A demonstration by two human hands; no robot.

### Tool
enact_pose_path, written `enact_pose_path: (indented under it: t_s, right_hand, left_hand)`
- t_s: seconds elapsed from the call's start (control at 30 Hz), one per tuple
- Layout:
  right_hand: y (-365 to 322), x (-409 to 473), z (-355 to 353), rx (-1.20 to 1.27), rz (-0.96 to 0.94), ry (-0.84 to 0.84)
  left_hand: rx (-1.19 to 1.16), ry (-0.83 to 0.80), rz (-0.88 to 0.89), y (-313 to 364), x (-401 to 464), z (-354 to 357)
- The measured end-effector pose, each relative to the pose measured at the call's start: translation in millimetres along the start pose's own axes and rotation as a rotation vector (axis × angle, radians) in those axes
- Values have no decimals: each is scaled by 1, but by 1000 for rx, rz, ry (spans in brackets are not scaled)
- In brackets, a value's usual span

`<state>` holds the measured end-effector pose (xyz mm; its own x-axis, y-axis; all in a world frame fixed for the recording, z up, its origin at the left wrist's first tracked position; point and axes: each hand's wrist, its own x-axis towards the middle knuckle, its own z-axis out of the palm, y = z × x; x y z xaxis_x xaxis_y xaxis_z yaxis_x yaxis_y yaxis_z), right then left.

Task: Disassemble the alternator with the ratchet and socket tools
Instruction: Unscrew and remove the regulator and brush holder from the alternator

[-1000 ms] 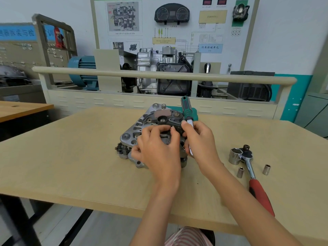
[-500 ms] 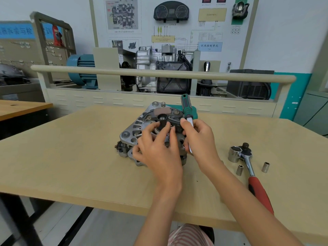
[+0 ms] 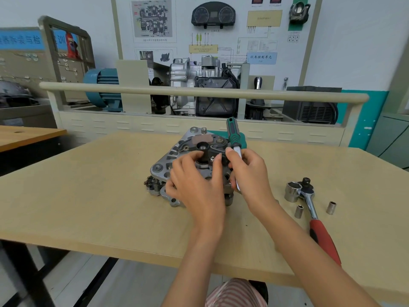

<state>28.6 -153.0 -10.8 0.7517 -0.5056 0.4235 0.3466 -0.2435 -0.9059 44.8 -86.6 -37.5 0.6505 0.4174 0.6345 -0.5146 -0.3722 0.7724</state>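
The alternator (image 3: 177, 160) lies on the counter (image 3: 88, 185), under both hands. The left hand (image 3: 197, 187) rests over it, fingers curled around a dark part on top, thumb at its near edge. The right hand (image 3: 247, 173), just beside the left, grips a screwdriver (image 3: 233, 135) by its shaft, the green handle sticking up beyond the fingers. Right of the right hand lies the ratchet (image 3: 312, 209), red grip nearest the person, a large socket (image 3: 292, 191) touching its head and two small sockets (image 3: 299, 211) either side of its shaft
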Motion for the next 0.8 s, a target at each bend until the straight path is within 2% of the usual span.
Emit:
enact_pose_path:
  t_s: [0.2, 0.4, 0.53, 0.8]
  right_hand:
    - [0, -1, 1, 9, -4, 3]
    - [1, -1, 0, -1, 5, 7]
    - [1, 0, 0, 20, 30, 14]
    - [-1, 0, -1, 42, 58, -9]
  left_hand:
    - [12, 68, 121, -4, -10, 4]
    - [-23, 91, 35, 2, -5, 2]
    - [-27, 9, -61, 2, 2, 1]
    - [8, 2, 38, 3, 4, -2]
